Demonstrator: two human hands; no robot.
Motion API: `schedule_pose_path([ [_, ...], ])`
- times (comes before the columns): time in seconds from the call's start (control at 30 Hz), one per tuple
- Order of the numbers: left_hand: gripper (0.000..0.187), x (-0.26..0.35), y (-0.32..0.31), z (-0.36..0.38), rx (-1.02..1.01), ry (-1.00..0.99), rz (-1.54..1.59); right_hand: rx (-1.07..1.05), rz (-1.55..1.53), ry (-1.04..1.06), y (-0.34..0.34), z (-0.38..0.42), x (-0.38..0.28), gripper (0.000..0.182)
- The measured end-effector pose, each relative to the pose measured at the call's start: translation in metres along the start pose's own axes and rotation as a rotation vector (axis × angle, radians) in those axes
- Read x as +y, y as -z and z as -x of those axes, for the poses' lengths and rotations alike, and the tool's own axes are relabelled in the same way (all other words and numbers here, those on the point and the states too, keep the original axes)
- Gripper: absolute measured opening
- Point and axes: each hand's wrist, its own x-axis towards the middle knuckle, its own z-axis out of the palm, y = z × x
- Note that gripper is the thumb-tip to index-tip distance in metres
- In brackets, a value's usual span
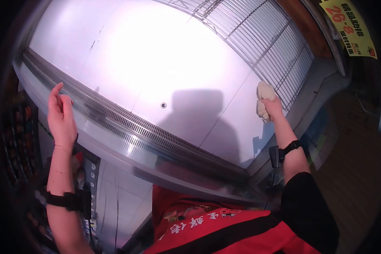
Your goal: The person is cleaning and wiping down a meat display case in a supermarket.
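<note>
A crumpled, pale cloth is bunched in my right hand, whose fingers are wrapped round it. That hand is at the right end of a white display-case floor, close to the edge of a wire rack. On the other side, my left hand is raised over the case's metal front edge. Its index finger points up and the other fingers are loosely curled, with nothing visible in them. Both wrists wear black straps with small devices.
A slotted metal vent strip runs along the front of the case. A small round drain hole sits in the white floor. A yellow price sign hangs at the upper right. Packaged goods stand at the left.
</note>
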Motion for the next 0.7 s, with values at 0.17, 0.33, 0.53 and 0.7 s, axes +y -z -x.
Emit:
schedule_pose_path([
  [0.17,0.034,0.000,-0.001,0.000,0.005,0.004,0.014,-0.079,0.661,0.289,-0.092,0.097,-0.074,0.038],
  [0.33,0.034,-0.006,0.000,-0.003,0.013,-0.024,0.036,-0.322,0.827,0.971,-0.124,0.184,-0.037,0.041],
  [0.53,0.035,-0.008,-0.002,-0.003,0.030,-0.033,0.005,-0.461,0.917,0.977,-0.086,0.217,0.054,0.032],
  [0.7,0.035,-0.007,-0.002,-0.005,0.028,-0.046,0.029,-0.781,1.196,0.671,-0.029,0.223,0.079,0.031],
])
